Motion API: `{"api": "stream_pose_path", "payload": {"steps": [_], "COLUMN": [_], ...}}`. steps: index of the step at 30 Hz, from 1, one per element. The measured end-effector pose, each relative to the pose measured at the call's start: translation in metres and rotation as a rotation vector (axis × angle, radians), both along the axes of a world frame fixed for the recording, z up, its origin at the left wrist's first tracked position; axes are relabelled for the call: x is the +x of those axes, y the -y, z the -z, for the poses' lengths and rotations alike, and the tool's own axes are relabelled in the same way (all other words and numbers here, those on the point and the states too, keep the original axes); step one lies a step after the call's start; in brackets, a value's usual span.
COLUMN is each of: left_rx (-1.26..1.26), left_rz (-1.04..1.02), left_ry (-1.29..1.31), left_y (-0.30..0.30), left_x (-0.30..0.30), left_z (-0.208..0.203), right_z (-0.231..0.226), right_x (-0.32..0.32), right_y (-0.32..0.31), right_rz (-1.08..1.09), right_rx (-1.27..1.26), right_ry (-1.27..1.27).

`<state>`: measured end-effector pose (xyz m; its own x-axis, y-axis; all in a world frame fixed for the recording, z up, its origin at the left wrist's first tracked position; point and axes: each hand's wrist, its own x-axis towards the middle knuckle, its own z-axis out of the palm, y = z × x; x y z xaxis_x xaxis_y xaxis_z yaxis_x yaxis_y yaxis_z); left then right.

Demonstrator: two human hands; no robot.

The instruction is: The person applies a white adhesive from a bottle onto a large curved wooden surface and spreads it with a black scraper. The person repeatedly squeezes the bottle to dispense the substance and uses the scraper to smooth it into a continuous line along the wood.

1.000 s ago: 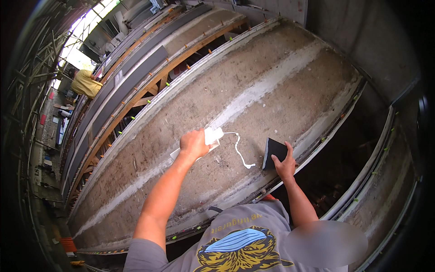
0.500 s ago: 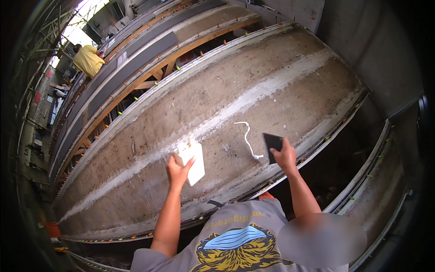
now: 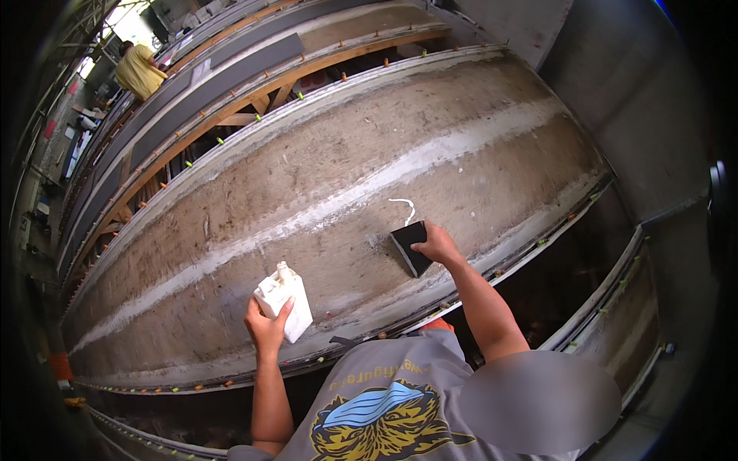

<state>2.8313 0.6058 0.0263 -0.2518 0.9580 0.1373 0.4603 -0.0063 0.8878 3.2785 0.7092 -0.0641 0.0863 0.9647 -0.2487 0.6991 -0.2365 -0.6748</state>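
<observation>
My left hand [image 3: 266, 329] is wrapped round a white plastic jug [image 3: 294, 306] with a narrow spout at its top. It holds the jug over the near edge of a long curved brown panel [image 3: 330, 269] with a whitish band along its middle. My right hand [image 3: 440, 243] grips a flat black rectangular block [image 3: 410, 246], thumb on its upper face. The block is at the panel's surface, over the near part of a wavy white streak [image 3: 405, 203], which looks like a squeezed-out paste or liquid. Only the streak's far end shows.
Small orange and green pegs line the panel's rims. Beyond lies another long panel with a wooden edge [image 3: 254, 107] and dark grey strips [image 3: 223, 88]. A person in a yellow top [image 3: 140, 71] stands at the far left. A grey wall [image 3: 638, 100] rises at the right.
My right hand has moved left with the black block, onto the white streak, covering its near part. My left hand has drawn left and nearer to me with the jug. The view has shifted slightly.
</observation>
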Motion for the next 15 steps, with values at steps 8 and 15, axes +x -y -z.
{"api": "stream_pose_path", "payload": {"steps": [8, 15], "left_rx": [-0.080, -0.015], "left_rz": [-0.067, -0.116], "left_ry": [0.154, 0.230], "left_y": [0.001, 0.013], "left_x": [0.070, 0.079], "left_z": [-0.012, -0.017], "right_z": [0.029, -0.044], "right_x": [0.112, 0.091], "right_y": [-0.011, -0.008], "right_rz": [0.165, 0.081], "right_rx": [0.044, 0.152], "right_ry": [-0.066, 0.383]}}
